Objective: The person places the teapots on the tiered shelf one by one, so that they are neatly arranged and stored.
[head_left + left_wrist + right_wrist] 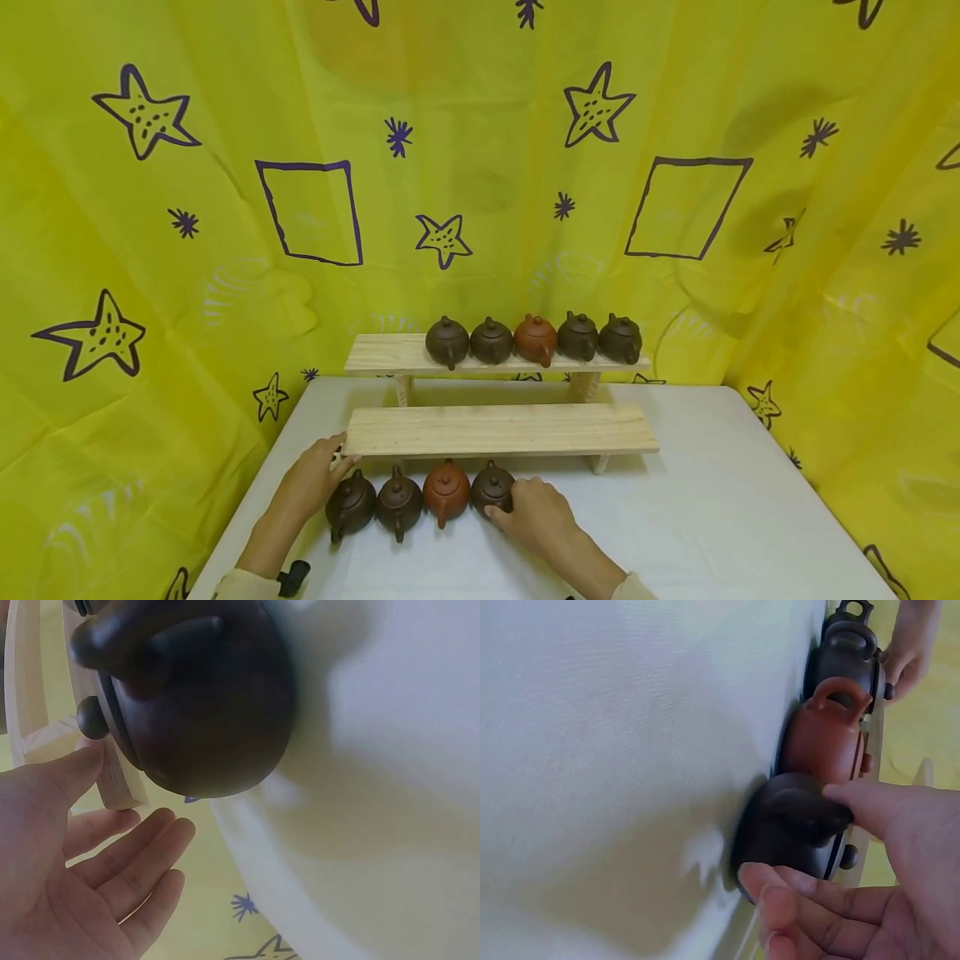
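On the white table a row of teapots stands before the lower shelf: two dark brown teapots (350,505) (399,502) at left, then a reddish-brown teapot (447,492) and a dark brown teapot (492,489) at right. My right hand (540,512) holds that rightmost teapot, thumb at its handle and fingers along its side, as the right wrist view shows (780,832). Around the left end of the lower wooden shelf (498,429) is my left hand (311,475), fingers loosely extended, just behind the leftmost teapot (210,705). Whether it touches the board is unclear.
A higher wooden shelf (382,352) at the back carries several teapots, one reddish-brown teapot (536,337) among dark ones. The lower board rests on short wooden supports (599,463). Yellow patterned curtains (480,167) enclose the table (720,500) at the back and sides.
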{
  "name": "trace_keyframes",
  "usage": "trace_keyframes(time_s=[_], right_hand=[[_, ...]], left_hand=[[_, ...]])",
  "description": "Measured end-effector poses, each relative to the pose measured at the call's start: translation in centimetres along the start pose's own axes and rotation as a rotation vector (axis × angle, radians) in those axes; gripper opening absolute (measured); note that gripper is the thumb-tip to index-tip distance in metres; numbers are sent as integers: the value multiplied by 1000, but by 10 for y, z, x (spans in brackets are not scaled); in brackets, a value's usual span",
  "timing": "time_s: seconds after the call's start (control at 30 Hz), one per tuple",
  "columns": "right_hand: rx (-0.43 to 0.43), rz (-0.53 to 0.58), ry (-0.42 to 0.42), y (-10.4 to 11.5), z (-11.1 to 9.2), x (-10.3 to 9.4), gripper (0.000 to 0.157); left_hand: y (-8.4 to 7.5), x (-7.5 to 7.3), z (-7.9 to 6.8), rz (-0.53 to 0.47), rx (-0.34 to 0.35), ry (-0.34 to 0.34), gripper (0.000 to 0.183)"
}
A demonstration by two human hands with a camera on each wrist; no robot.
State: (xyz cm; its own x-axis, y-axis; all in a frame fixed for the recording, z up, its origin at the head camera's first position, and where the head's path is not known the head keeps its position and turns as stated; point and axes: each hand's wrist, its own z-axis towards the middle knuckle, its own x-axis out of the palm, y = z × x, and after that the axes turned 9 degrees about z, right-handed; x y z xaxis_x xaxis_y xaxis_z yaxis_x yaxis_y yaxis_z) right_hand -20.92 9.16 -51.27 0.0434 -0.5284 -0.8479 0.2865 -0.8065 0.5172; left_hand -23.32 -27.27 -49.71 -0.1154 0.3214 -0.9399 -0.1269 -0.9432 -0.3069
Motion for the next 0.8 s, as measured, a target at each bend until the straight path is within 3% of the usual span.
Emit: trace_keyframes(time_s=[0.23,0.5,0.8], right_hand=[[10,36,34,-3,-6,-8,32],[-42,10,138,-12,-16,-11,23],[-162,26,53,-25,-21,1,20]], left_hand=[[0,1,0,-6,-1,-7,55],[1,2,1,-5,-8,-8,54],[2,2,1,-6,-1,-14,54]])
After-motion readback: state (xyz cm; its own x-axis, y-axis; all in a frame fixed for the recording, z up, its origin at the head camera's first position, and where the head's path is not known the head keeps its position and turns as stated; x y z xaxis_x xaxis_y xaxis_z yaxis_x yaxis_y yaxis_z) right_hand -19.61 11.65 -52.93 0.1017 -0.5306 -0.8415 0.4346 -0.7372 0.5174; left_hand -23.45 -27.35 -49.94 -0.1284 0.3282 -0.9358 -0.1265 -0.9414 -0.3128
